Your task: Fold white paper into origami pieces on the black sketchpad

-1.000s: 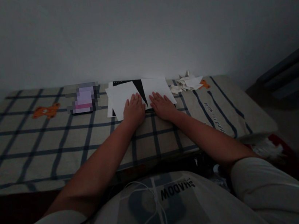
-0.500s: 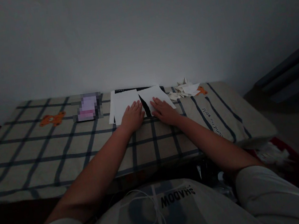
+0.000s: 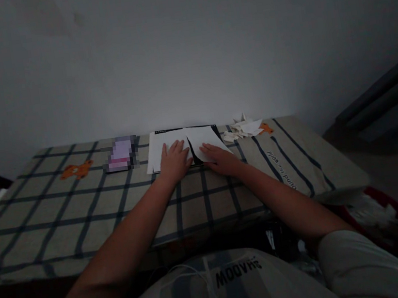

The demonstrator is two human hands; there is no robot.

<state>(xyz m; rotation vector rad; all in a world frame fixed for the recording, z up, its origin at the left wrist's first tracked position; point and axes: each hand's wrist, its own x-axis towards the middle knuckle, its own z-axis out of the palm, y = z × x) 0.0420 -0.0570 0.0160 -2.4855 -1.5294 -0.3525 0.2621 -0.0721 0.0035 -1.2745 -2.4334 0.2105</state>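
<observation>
Two torn pieces of white paper lie side by side on a black sheet or board. My left hand rests flat with fingers spread on the left piece of paper. On the right piece of paper lies my right hand, its fingers stretched out. A narrow dark gap runs between the torn edges, thin at the far end and wider near my hands. More white paper shows at the left side, underneath.
Crumpled paper scraps sit to the right on the checked tablecloth. A blurred-out phone-like device lies to the left. A wall stands behind the table. Below right is a red bin with white litter.
The two torn pieces have come closer together, so the gap between them is narrower. Both hands still lie on them. The camera view has tilted up slightly.
</observation>
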